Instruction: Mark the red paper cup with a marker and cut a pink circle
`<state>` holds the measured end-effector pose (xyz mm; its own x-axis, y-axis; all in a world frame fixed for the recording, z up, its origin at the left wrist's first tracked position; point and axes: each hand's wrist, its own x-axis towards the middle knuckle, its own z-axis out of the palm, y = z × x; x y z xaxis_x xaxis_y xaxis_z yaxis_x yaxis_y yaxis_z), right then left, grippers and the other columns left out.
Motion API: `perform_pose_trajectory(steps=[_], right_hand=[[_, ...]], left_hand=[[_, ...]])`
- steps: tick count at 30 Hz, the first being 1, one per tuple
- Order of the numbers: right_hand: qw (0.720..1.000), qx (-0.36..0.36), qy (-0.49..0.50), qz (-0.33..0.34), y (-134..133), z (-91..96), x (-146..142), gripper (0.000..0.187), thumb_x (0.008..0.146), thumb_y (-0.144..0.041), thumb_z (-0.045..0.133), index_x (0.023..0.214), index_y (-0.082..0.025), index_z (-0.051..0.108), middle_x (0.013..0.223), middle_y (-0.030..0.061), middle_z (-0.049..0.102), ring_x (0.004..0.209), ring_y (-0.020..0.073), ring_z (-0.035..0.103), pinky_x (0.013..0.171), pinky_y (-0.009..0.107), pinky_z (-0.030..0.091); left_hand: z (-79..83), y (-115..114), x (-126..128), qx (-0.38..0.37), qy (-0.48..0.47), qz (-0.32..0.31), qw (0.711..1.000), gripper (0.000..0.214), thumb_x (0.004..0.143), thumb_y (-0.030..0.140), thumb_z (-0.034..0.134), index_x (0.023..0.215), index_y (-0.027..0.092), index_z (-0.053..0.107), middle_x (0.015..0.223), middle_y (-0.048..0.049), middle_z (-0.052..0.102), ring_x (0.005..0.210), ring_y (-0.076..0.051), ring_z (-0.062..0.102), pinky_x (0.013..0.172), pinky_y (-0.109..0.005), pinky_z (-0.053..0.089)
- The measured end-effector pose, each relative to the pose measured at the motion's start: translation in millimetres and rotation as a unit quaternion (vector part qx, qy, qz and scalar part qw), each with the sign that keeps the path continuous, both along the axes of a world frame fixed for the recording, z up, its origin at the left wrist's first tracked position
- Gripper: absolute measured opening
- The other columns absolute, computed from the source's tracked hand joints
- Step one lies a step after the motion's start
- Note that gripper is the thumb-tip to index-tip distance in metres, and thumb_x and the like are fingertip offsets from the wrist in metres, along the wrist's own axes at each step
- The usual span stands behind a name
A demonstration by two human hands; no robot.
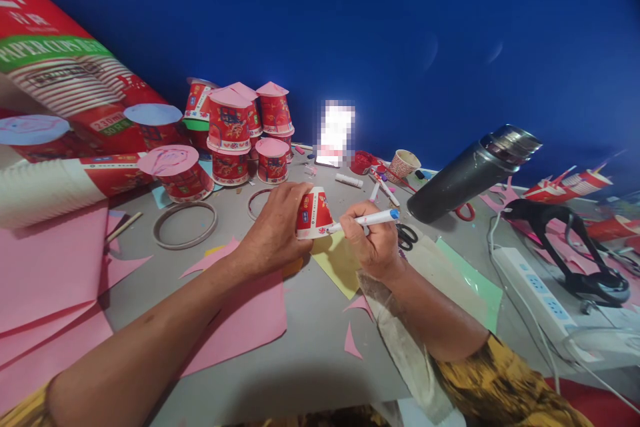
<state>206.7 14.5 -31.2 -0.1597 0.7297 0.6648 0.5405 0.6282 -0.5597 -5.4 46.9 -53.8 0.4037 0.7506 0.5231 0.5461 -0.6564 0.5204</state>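
Note:
My left hand [280,227] is wrapped round a red and white paper cup [314,213], which is tilted with its rim low. A white marker pen [373,218] with a blue end is gripped in my right hand [373,240]; its tip meets the cup near the rim. Under the hands lie a yellow paper sheet [340,263] and a pink paper sheet [250,327]. Just right of my right hand are black-handled scissors [407,237], partly hidden. Left of my left hand, a roll of tape [185,225] rests flat on the table.
Several upturned red cups with pink paper tops [230,120] stand at back left, beside a long stack of cups [65,187]. A dark thermos [470,173] lies tilted at right, near a white power strip [543,300] with cables. A phone [336,133] leans at the back.

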Motion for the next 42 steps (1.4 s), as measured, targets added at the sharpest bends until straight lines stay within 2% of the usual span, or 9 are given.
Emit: perform_pose_trajectory(steps=[24, 42], right_hand=[[0.999, 0.031, 0.009, 0.002, 0.8, -1.6, -1.4, 0.020, 0.100, -0.025, 0.060, 0.080, -0.023, 0.062, 0.069, -0.0028, 0.066, 0.057, 0.0127, 0.060, 0.058, 0.024, 0.047], [0.999, 0.000, 0.016, 0.042, -1.8, -6.4, -3.9, 0.018, 0.102, -0.025, 0.062, 0.084, -0.023, 0.065, 0.071, -0.0037, 0.068, 0.051, 0.0103, 0.055, 0.054, 0.023, 0.044]], left_hand=[[0.1, -0.3, 0.7, 0.001, 0.003, 0.003, 1.000, 0.071, 0.077, 0.012, 0.074, 0.141, 0.024, 0.046, 0.136, -0.0117, 0.062, 0.128, -0.034, 0.060, 0.111, -0.053, 0.052], [0.7, -0.9, 0.9, -0.015, -0.002, 0.004, 1.000, 0.074, 0.075, 0.013, 0.077, 0.142, 0.026, 0.048, 0.139, -0.0121, 0.061, 0.129, -0.036, 0.061, 0.113, -0.058, 0.051]])
